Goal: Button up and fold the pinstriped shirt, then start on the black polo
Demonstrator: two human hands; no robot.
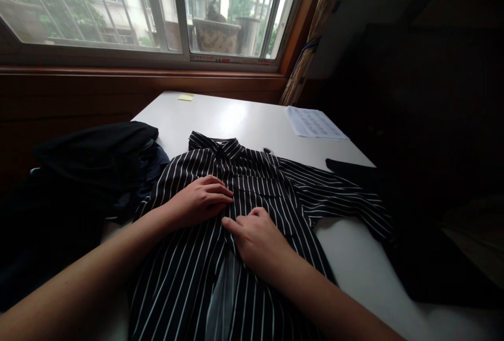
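A black shirt with white stripes (pixel 189 262) lies front up, its collar toward the window and one sleeve spread to the right. Its front edges meet at the chest and part lower down, where a grey inside layer shows. On the chest, my left hand (pixel 208 196) is closed at the front edge with its fingers bent together, the thumb mostly hidden. Just below and to its right, my right hand (pixel 258 238) is curled into a pinch on the same front edge. Any button between the fingertips is hidden.
The shirt rests on a white table (pixel 252 120). A heap of dark clothes (pixel 98 157) is at the left. Printed sheets (pixel 315 123) lie at the far right, a yellow sticky note (pixel 186 97) at the far edge. Dark cloth (pixel 433 257) hangs over the right side.
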